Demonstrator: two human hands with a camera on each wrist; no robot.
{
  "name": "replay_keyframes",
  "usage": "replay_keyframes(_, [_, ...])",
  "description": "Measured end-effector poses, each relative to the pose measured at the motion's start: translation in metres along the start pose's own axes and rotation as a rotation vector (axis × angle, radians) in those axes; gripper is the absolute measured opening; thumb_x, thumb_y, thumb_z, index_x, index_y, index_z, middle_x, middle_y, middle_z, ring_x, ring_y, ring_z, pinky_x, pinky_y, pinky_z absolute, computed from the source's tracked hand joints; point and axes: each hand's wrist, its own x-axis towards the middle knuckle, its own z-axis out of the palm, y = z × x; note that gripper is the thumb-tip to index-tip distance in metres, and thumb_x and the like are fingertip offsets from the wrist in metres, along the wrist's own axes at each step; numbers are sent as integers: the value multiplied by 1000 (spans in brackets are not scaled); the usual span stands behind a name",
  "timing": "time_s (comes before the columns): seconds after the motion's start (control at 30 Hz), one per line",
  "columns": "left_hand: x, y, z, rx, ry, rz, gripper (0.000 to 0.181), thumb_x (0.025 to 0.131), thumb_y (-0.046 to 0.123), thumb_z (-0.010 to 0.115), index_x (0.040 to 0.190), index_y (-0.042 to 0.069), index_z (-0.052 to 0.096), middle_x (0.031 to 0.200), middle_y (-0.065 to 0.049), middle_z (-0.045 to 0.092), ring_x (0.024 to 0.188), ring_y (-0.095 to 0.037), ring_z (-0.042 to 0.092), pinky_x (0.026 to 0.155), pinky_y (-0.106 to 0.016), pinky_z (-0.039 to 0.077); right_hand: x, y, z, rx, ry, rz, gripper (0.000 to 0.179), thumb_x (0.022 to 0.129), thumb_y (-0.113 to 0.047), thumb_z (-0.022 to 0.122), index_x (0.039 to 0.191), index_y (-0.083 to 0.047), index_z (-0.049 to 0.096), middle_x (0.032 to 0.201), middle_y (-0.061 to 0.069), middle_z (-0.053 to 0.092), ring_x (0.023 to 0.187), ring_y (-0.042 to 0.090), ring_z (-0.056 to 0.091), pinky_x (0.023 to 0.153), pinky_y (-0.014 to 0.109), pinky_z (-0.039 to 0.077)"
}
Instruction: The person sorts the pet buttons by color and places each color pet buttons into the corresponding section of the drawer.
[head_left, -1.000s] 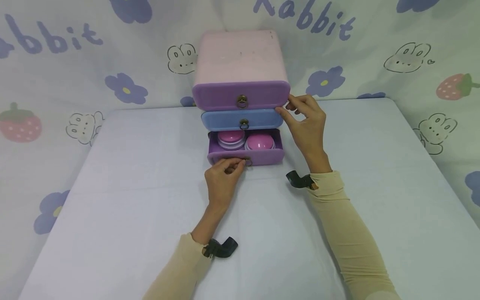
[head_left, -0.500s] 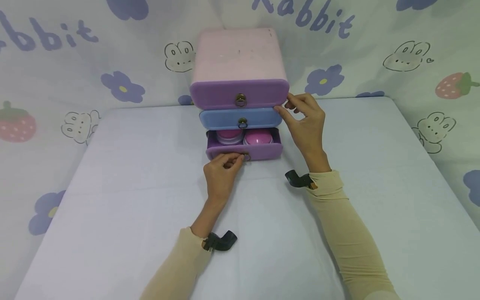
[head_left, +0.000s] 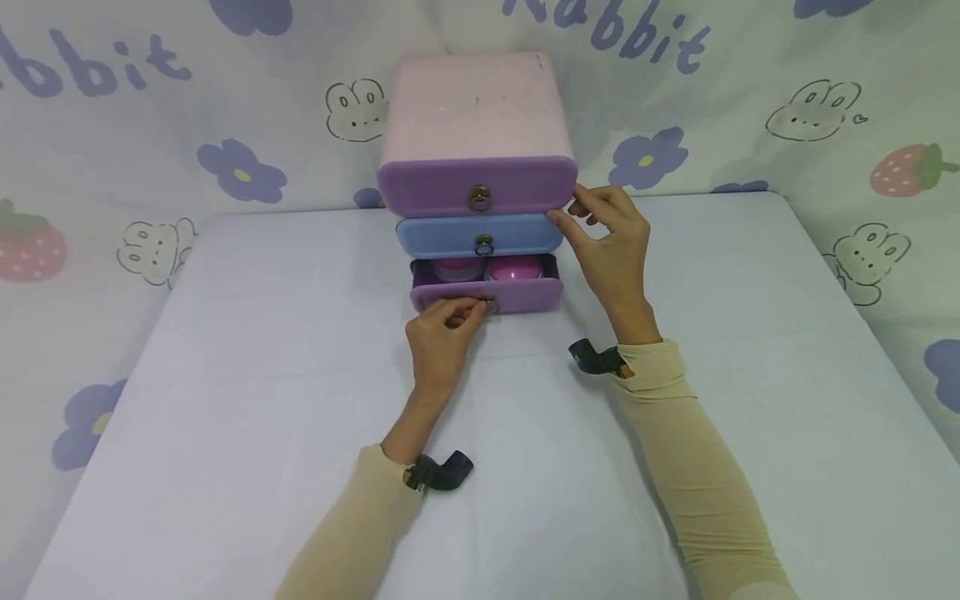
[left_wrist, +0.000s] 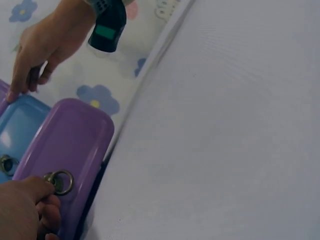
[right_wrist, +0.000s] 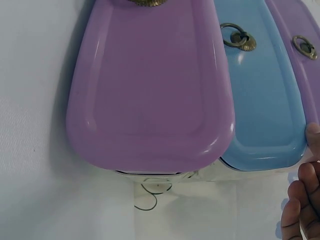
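Note:
A small pink cabinet [head_left: 480, 104] stands at the back of the table with three stacked drawers. Its top purple drawer [head_left: 438, 188] and middle blue drawer [head_left: 438, 237] look pushed in. The bottom purple drawer [head_left: 525, 297] is partly out, showing two round pink-lidded containers [head_left: 514, 268] inside, half hidden by its front. My left hand [head_left: 438, 346] pinches at this drawer's metal ring pull [left_wrist: 61, 183], its other fingers curled. My right hand [head_left: 613, 248] rests at the cabinet's right side, thumb touching the blue drawer's edge and fingertips near the top drawer's corner.
A white cloth covers the table [head_left: 247, 350]. Behind the cabinet hangs a printed curtain [head_left: 720, 125] with rabbits, flowers and strawberries. Dark wrist cameras [head_left: 442, 472] sit at both sleeves.
My left hand has moved toward the cabinet, and the bottom drawer has slid further in with it, covering more of the pink-lidded containers. My right hand keeps its place on the cabinet.

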Motion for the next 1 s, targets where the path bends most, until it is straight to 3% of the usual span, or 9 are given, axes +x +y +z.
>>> replay_keyframes(0.13, [2,-2,1,-1,2,5,10,86,10,79,86,-1,78,76,-6,71,63,-14,63,59,-16,48,0,0,0,3,-4,-3,38,79,-7,85,115,-1,74,93,14,66,87,23,60,77,39,48])
replay_keyframes(0.6, [11,-8,4,-3,8,34,10,86,10,79,86,-1,78,76,-7,71,62,-15,63,59,-16,47,1,-2,0,-12,0,27,40,78,-7,86,115,-2,74,93,14,66,88,23,61,78,27,46])
replay_keyframes(1.0, [18,-13,7,11,2,36,10,87,10,78,86,0,79,76,-7,70,63,-15,63,59,-15,46,0,-1,0,-15,-3,26,40,78,-7,86,116,-2,74,94,14,67,87,23,60,78,30,47])
